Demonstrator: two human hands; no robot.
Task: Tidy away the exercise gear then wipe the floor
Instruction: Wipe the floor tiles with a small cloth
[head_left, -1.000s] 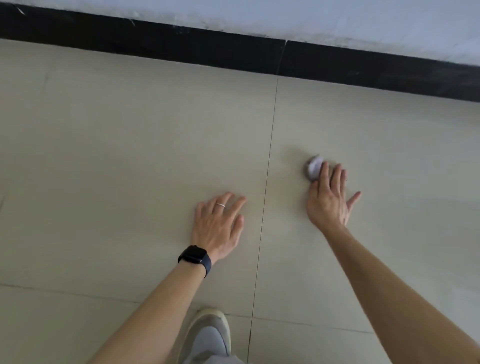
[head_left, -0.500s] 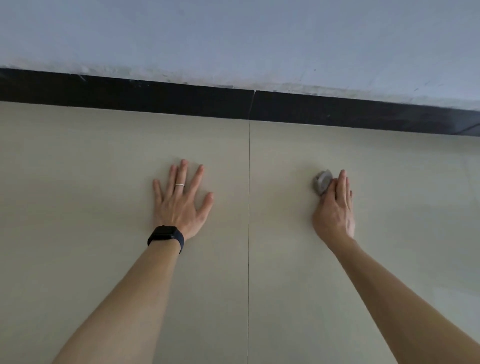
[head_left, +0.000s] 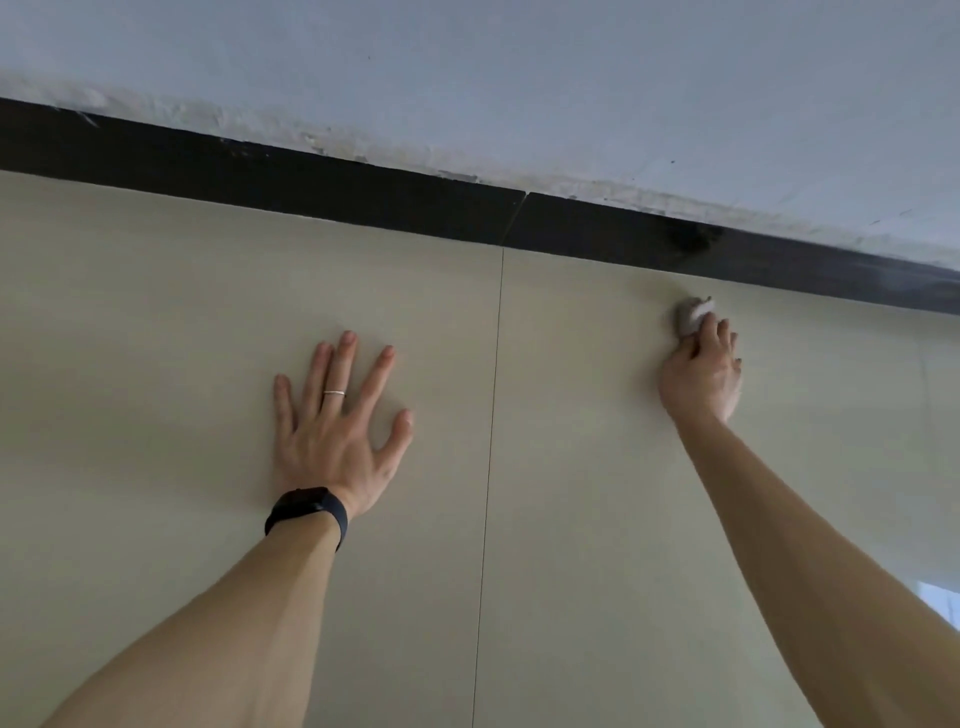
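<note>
Nearest, the left hand lies flat on the beige floor tile, fingers straight and spread, with a black smartwatch at the wrist and a thin ring. Across the grout line and farther out, the right hand holds a crumpled grey wipe against the floor, fingers bunched and bent over its near side. The wipe is a roundish wad with no clear long axis, its paler fold facing the black skirting just beyond, below the pale wall.
</note>
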